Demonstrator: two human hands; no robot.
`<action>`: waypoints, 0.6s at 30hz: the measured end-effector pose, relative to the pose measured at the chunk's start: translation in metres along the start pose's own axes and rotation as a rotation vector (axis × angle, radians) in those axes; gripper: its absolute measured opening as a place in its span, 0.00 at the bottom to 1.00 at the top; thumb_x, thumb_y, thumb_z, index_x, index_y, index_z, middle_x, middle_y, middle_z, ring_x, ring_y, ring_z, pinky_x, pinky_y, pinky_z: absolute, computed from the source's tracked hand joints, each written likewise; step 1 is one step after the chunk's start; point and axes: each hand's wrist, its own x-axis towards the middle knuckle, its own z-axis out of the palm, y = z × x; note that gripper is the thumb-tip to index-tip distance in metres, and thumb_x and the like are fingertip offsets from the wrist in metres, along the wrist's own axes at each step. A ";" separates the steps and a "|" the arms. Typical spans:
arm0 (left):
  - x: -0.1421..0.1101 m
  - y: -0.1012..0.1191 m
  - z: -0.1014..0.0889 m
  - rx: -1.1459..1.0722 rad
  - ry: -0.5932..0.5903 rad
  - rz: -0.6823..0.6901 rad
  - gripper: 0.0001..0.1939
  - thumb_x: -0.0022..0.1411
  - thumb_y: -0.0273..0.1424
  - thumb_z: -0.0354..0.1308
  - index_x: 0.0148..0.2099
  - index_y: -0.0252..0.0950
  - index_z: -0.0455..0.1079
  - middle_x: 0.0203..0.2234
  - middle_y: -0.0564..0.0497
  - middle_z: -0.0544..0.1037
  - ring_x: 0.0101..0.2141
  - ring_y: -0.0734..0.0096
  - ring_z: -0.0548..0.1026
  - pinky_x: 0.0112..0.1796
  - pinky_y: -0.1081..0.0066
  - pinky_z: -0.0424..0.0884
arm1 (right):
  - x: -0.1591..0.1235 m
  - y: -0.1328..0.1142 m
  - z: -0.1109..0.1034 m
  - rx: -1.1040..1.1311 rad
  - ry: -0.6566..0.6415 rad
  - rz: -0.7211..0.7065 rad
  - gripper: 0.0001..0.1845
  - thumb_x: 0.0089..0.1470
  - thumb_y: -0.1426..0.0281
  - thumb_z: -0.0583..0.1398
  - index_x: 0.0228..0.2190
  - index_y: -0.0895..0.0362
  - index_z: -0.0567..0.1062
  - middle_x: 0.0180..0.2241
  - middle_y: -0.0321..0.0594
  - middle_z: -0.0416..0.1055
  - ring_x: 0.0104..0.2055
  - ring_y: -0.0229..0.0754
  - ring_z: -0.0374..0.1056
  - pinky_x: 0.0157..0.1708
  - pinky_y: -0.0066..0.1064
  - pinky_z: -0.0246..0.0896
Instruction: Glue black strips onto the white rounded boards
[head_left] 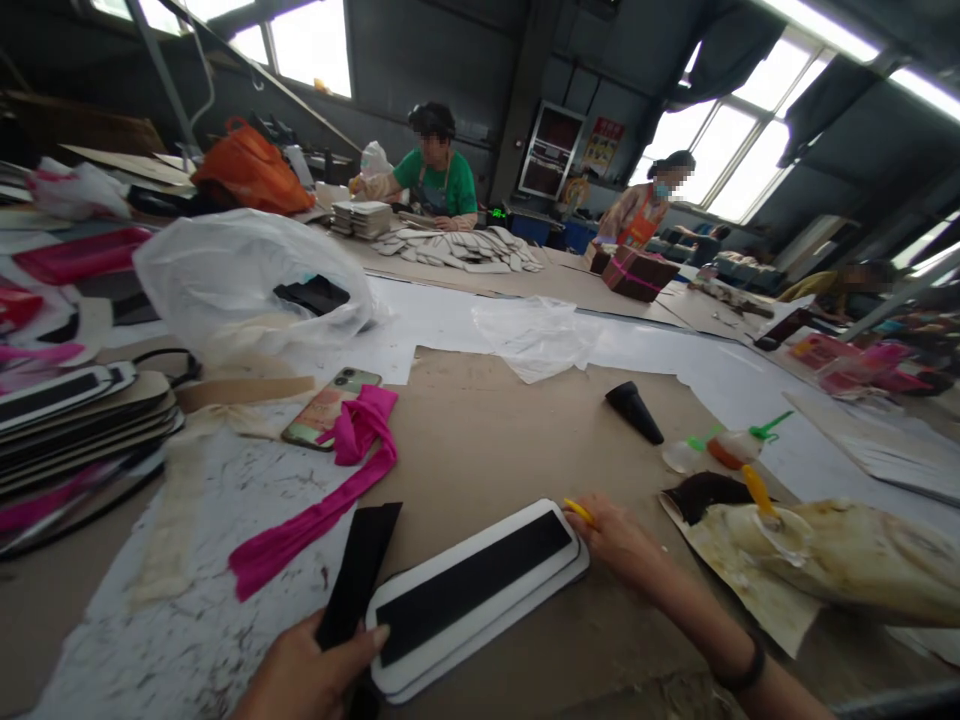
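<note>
Both ends of the white panel [476, 590] held: left hand [315, 675] thumb-pressed, right hand [619, 540] (gripping yellow tool [579, 511]).

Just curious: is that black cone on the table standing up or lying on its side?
Lying on its side: the black cone rests lengthwise on the table.

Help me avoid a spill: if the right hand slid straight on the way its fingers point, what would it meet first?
The right hand points up-left along the white panel; beyond it the brown board looks free until the crumpled clear plastic sheet, though depth is unclear.
</note>
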 end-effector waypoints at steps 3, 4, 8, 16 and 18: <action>-0.006 0.007 0.001 -0.101 -0.026 0.006 0.16 0.42 0.44 0.58 0.24 0.37 0.60 0.02 0.61 0.55 0.07 0.78 0.52 0.12 0.77 0.51 | 0.003 0.007 0.007 0.043 -0.007 -0.048 0.21 0.55 0.62 0.45 0.37 0.55 0.73 0.35 0.45 0.71 0.38 0.46 0.67 0.40 0.34 0.59; -0.007 0.008 0.000 -0.135 -0.036 0.010 0.16 0.42 0.43 0.58 0.24 0.37 0.60 0.02 0.62 0.55 0.07 0.78 0.52 0.12 0.77 0.52 | 0.006 0.009 0.009 0.065 -0.010 -0.061 0.23 0.55 0.60 0.44 0.40 0.55 0.73 0.36 0.46 0.71 0.40 0.47 0.66 0.41 0.36 0.59; -0.009 0.010 -0.004 -0.221 -0.037 -0.004 0.16 0.40 0.42 0.59 0.26 0.37 0.60 0.04 0.62 0.57 0.08 0.79 0.53 0.13 0.77 0.52 | 0.015 0.014 0.013 0.214 -0.009 -0.049 0.28 0.50 0.54 0.45 0.41 0.56 0.73 0.36 0.49 0.71 0.41 0.53 0.66 0.45 0.44 0.57; -0.015 0.012 -0.022 -0.350 -0.081 0.004 0.18 0.42 0.44 0.62 0.22 0.35 0.62 0.05 0.60 0.57 0.12 0.79 0.55 0.19 0.75 0.56 | 0.009 -0.005 -0.010 0.372 0.012 -0.103 0.24 0.50 0.54 0.47 0.36 0.56 0.73 0.37 0.44 0.72 0.41 0.48 0.66 0.45 0.36 0.58; -0.015 0.014 -0.029 -0.384 -0.131 0.017 0.21 0.44 0.45 0.62 0.16 0.37 0.57 0.06 0.59 0.56 0.13 0.78 0.56 0.20 0.74 0.57 | 0.002 -0.015 -0.019 0.455 -0.006 -0.095 0.22 0.51 0.53 0.47 0.32 0.56 0.71 0.32 0.41 0.71 0.36 0.43 0.66 0.39 0.31 0.61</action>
